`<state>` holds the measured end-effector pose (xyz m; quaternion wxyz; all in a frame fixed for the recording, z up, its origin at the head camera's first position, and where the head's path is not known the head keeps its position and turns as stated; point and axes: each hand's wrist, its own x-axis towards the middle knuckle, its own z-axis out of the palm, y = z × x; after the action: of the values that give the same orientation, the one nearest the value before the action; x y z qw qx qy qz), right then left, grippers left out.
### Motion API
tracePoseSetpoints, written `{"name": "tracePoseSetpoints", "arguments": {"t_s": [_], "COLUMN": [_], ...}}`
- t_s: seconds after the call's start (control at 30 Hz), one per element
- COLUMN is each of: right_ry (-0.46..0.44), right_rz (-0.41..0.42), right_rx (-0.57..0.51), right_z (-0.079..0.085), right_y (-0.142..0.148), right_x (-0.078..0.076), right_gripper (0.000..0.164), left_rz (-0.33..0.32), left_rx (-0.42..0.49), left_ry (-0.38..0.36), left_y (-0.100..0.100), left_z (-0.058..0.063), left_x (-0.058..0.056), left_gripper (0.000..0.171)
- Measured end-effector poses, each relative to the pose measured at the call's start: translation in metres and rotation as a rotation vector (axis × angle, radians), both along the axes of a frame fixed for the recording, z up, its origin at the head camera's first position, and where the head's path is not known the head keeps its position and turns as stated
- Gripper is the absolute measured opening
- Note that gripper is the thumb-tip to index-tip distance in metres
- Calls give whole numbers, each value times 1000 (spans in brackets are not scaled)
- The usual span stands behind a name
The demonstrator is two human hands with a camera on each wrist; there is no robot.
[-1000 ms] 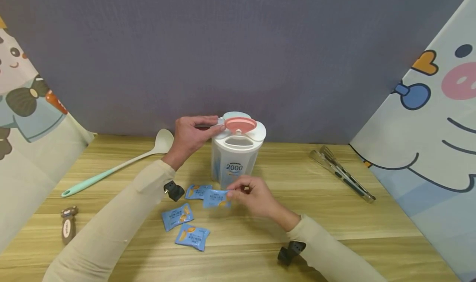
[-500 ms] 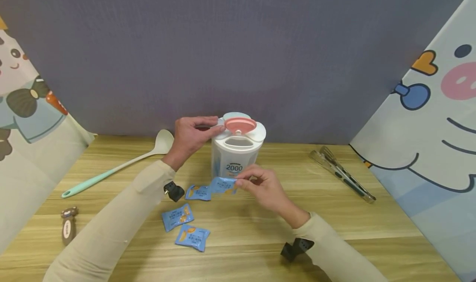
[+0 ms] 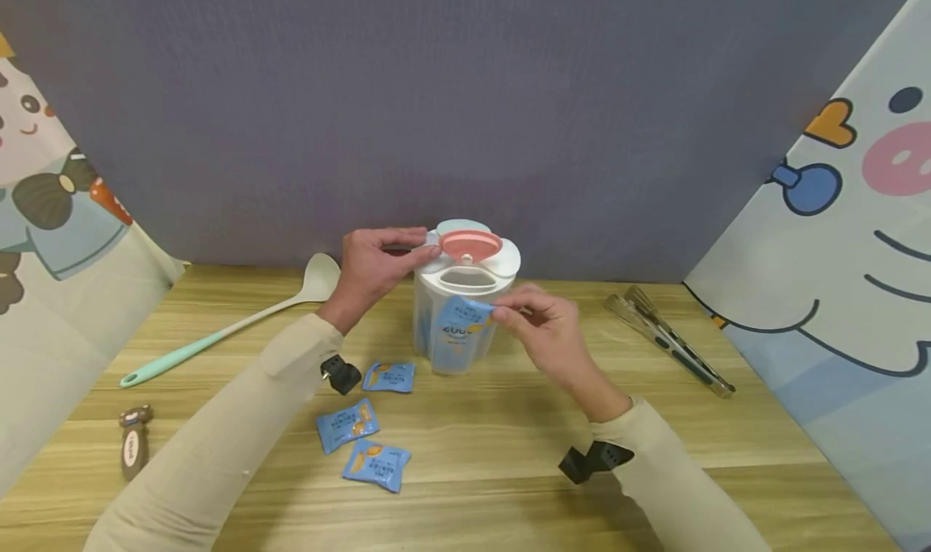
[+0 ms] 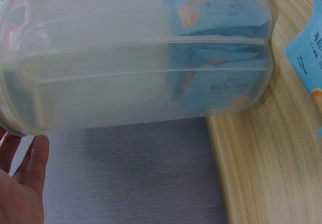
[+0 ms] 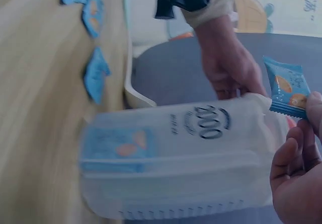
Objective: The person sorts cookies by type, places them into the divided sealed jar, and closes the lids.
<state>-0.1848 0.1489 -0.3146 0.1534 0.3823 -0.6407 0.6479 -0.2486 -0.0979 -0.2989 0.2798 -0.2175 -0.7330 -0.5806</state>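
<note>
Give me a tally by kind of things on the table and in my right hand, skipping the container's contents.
Blue packets (3 on table, 1 in right hand): 4
White lidded container: 1
Ladle: 1
Tongs: 1
Brown bear-shaped item: 1
Total: 8

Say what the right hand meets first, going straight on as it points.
Probably the container, near its top rim: the right hand points that way, its pinched blue packet leading. The gap's depth is unclear.
</note>
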Motion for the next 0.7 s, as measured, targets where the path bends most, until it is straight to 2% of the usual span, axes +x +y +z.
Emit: {"name": "tracePoseSetpoints", "arguments": {"t_s": [0.2, 0.33, 0.43, 0.7], "right_ry": [61, 69, 65, 46], "right_rz": [-113, -189, -226, -291], "right_rx": [-70, -93, -84, -9], "right_z": [17, 23, 26, 30], "right_y": [7, 9, 10, 8], "right_x": [-11, -16, -19, -27], "right_gripper": [14, 10, 10, 14], "left_rz": [6, 5, 8, 11], "left_rx": [-10, -23, -31, -25], "left_ry": [-11, -4, -1, -3], "left_y": [1, 5, 7, 8], "left_z": [3, 15, 24, 26], "left_x": [3, 17, 27, 31], "left_gripper": [22, 20, 20, 21]}}
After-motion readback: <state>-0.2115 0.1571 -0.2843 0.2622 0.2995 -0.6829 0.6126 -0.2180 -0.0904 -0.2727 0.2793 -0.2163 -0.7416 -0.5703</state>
